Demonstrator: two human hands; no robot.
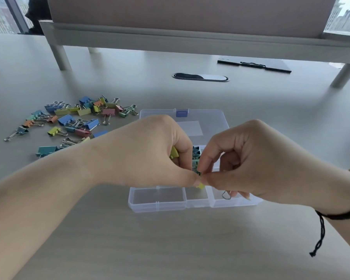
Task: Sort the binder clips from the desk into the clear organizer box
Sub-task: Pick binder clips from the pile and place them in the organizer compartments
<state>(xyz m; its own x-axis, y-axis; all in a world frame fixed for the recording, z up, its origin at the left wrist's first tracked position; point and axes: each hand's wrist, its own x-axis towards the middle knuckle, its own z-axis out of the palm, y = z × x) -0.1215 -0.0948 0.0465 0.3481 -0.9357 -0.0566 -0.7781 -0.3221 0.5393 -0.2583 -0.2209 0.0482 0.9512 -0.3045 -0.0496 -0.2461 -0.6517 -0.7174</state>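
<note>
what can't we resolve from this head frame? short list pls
- Middle compartments of the organizer box: head view, covered by both hands.
- The yellow clip: only a corner shows between the left hand and right hand, so the grip is unclear.
- Clips in the pile: head view, near ones cut off by the left forearm, count unreliable.
- Dark clips in the box: mostly hidden by fingers.

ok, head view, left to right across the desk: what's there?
Pile of loose binder clips → left hand → small yellow clip pinched by both hands over the clear organizer box → right hand → black clipboard, far right.
</note>
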